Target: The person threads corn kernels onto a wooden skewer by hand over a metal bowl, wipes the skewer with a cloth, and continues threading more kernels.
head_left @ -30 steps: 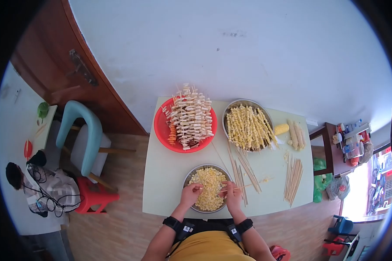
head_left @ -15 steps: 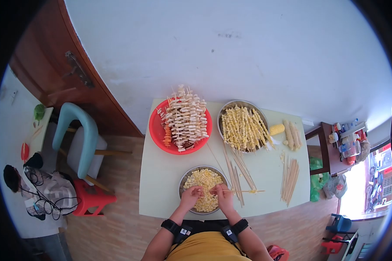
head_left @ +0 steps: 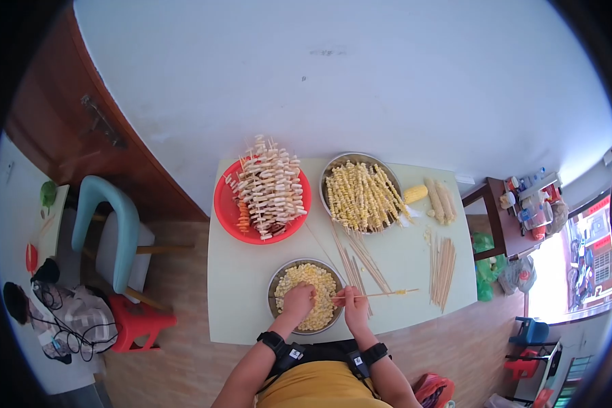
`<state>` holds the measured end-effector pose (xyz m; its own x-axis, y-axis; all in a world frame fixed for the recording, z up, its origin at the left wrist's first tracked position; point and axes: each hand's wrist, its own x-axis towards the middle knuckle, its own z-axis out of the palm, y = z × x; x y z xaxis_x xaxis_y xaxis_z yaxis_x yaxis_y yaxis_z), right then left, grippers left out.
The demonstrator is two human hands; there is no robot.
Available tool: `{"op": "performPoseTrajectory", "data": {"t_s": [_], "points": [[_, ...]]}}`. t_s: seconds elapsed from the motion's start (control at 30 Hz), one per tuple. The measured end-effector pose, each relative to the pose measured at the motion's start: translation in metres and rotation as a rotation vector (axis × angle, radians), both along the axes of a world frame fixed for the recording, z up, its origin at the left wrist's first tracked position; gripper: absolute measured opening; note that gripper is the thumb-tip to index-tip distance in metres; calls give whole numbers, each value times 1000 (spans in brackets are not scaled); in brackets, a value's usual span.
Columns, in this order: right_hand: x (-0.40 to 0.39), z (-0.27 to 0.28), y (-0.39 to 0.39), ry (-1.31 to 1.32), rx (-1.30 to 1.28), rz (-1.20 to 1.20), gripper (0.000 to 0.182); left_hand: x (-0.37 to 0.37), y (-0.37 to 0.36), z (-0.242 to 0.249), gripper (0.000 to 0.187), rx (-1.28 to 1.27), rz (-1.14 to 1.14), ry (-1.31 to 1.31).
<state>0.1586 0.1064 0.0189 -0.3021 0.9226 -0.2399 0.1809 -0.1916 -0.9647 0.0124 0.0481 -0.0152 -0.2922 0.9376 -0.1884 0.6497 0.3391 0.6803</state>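
Note:
My right hand (head_left: 351, 299) grips a wooden skewer (head_left: 377, 294) that points to the right, with a few yellow kernels near its far end. My left hand (head_left: 299, 300) is over the metal bowl (head_left: 272, 307) of loose corn kernels (head_left: 319, 277), fingers drawn together; what they hold is too small to make out. Bare skewers (head_left: 368, 264) lie just beyond my right hand. Behind them stands a second metal bowl (head_left: 327, 165) filled with kernel-laden skewers (head_left: 362, 195).
A red basin (head_left: 224, 215) of loaded skewers (head_left: 272, 187) sits at the table's back left. Corn (head_left: 415, 194), stripped cobs (head_left: 442, 202) and more bare skewers (head_left: 443, 273) are at the right. A blue chair (head_left: 120, 224) and red stool (head_left: 143, 323) stand left of the table (head_left: 241, 313).
The view has shifted, so the table sits slightly further left. My left hand has moved deeper over the kernels, while my right hand and its skewer have drawn away from the bowl's middle.

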Motion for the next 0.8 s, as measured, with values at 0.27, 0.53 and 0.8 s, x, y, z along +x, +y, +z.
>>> {"op": "performPoseTrajectory", "data": {"t_s": [0.27, 0.53, 0.8], "points": [[-11, 14, -8, 116, -6, 25, 23, -3, -17, -16, 11, 127, 327, -704], [-23, 16, -12, 38, 127, 234, 19, -8, -30, -10, 15, 189, 502, -1004], [-24, 20, -14, 19, 169, 238, 18, -6, -31, -2, 17, 214, 500, -1033]]}}
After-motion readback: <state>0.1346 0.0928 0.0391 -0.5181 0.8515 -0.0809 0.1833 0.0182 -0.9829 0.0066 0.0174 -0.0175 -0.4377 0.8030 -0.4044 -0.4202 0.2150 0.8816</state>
